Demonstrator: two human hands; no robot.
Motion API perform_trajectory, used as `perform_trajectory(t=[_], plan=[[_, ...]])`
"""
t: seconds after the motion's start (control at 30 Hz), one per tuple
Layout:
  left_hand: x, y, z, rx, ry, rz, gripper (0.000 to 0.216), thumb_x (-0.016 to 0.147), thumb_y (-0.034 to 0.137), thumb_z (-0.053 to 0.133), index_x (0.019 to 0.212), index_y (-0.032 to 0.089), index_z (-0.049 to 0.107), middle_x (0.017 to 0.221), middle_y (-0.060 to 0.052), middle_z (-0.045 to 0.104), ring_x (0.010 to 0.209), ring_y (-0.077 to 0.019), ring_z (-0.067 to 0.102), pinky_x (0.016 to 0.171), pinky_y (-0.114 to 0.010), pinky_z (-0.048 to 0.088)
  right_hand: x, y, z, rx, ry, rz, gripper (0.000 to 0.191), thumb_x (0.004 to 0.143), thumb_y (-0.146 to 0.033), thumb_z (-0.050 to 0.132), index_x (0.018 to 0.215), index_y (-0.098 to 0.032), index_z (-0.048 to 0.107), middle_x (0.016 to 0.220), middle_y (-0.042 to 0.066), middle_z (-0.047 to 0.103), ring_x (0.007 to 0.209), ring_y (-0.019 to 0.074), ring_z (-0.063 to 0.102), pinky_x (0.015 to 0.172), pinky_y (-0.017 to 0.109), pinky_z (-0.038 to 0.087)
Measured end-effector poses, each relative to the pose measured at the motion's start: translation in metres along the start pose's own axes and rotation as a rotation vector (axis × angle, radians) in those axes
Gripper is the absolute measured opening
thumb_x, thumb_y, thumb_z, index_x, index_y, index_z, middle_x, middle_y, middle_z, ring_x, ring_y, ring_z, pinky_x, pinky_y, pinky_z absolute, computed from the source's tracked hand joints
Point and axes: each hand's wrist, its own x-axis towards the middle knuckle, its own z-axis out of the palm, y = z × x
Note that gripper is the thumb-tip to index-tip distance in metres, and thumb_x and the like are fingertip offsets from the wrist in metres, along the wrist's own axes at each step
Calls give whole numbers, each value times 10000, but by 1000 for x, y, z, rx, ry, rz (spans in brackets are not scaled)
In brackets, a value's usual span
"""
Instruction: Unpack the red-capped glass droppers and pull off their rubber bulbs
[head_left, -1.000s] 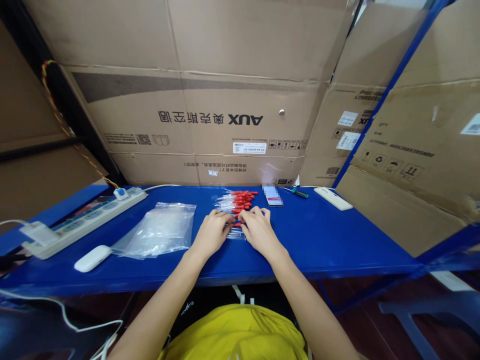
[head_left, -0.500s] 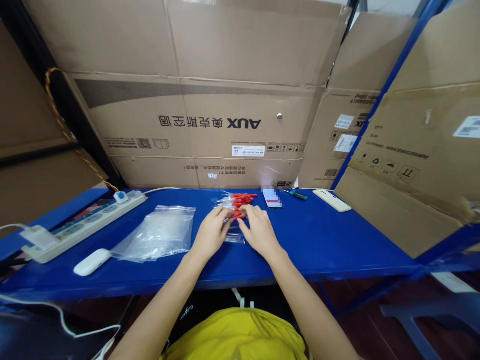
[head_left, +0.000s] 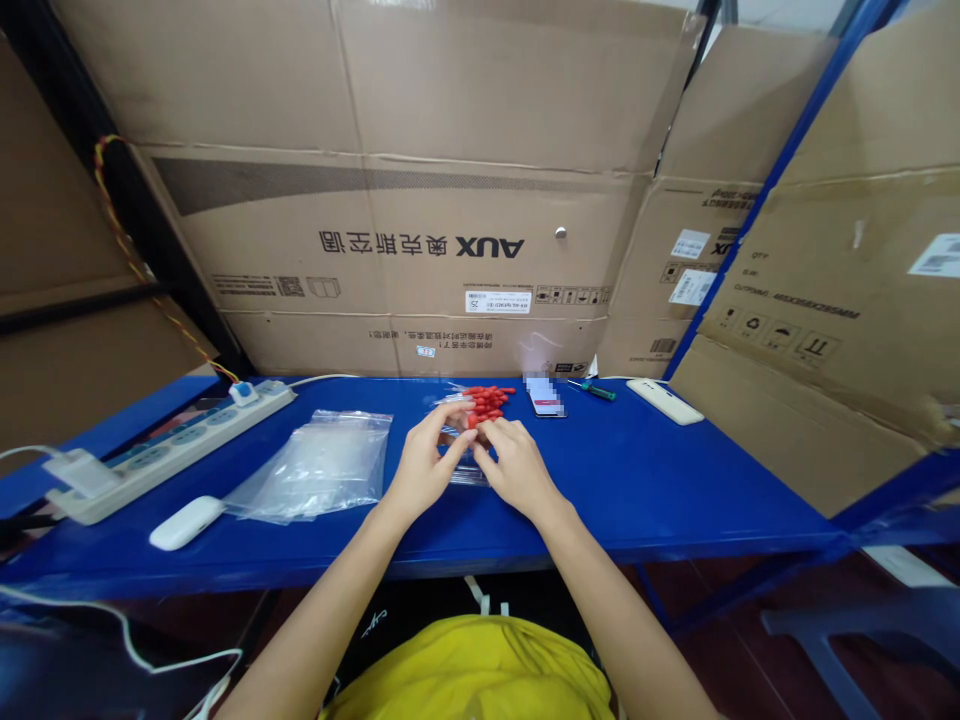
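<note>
A red rubber bulb (head_left: 472, 421) sits at the fingertips of both hands, above the table's middle. My left hand (head_left: 426, 458) curls round it from the left, with thumb and forefinger bent toward it. From the right, my right hand (head_left: 520, 462) has its fingers folded in against the same bulb. Whether a tube is fitted to it is hidden by the fingers. Just beyond lies a pile of droppers (head_left: 491, 398), thin clear tubes with red bulbs. Several loose clear tubes (head_left: 469, 474) lie under and in front of my hands.
Clear zip bags (head_left: 330, 465) lie in a stack at the left, beside a white oval case (head_left: 186, 523) and a power strip (head_left: 180, 445). Behind the droppers are a phone (head_left: 545, 396), a green-handled screwdriver (head_left: 596, 391) and a white slab (head_left: 664, 401). Cardboard (head_left: 420, 200) walls the back.
My left forefinger has lifted and spread from the thumb, opening a gap where the red bulb shows. My right fingers have drawn in slightly. The pile stays in place.
</note>
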Motion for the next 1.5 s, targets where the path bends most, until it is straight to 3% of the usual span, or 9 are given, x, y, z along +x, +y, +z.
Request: perform_trajectory(t=[0.27,0.43,0.6,0.83,0.93,1.0,1.17,1.33,1.5], plan=[[1,-1,0,30,-46,20,366,1040,403,555,1349,216,611,1363,-116,665,1134,-219,685,937,-322,581,0,0,-1,102,73,-1,219,1070,-285,483,924,-224,634,972,61,730,961,217,642,882,335,461],[1,-3,0,91,-191,-21,345,1096,417,410,1134,196,672,1023,-55,753,925,-199,709,867,-300,541,0,3,-1,126,73,3,172,1043,-293,531,933,-234,649,963,48,736,954,206,649,907,329,482],[1,-3,-1,211,-148,-11,392,1107,409,354,939,196,637,890,-46,713,810,-189,663,781,-291,497,0,4,2,289,106,152,197,1001,-344,568,1163,-235,591,891,8,728,774,175,668,777,293,523],[-1,-3,1,273,-271,62,334,1099,404,403,1139,216,677,1159,-94,743,1062,-237,695,974,-353,512,2,2,-4,339,186,122,204,1057,-387,490,996,-232,609,974,60,724,871,196,687,806,291,530],[-2,-2,-1,314,-173,74,352,1086,412,447,1348,233,600,1282,-89,707,1180,-238,664,1043,-360,487,1,3,-6,390,171,182,227,1104,-368,362,1099,-239,548,969,55,733,855,195,717,802,290,530],[-2,0,-4,293,-94,37,376,1089,433,436,1378,225,554,1165,-69,729,1041,-215,695,938,-329,515,0,2,-5,361,82,180,229,1121,-353,331,1181,-242,523,900,27,736,766,188,719,739,273,505],[-3,1,-6,378,-118,1,305,1090,469,411,1115,235,604,893,-20,734,794,-201,699,737,-284,457,-2,-3,-1,30,-107,10,199,1107,-292,409,1103,-210,590,966,78,763,845,222,727,735,287,457],[-2,-1,-5,646,-78,-63,415,1092,460,366,843,220,596,742,-44,704,693,-208,666,633,-279,331,-2,-1,4,-20,-123,-73,206,1116,-264,383,1056,-193,567,1024,109,756,942,235,716,776,307,468],[-2,-2,-4,580,-5,-44,477,1077,456,377,704,204,535,623,-32,620,588,-160,570,623,-279,294,-1,-1,4,-90,-160,-52,205,1122,-261,374,1058,-189,555,943,100,757,822,225,716,666,290,409]])
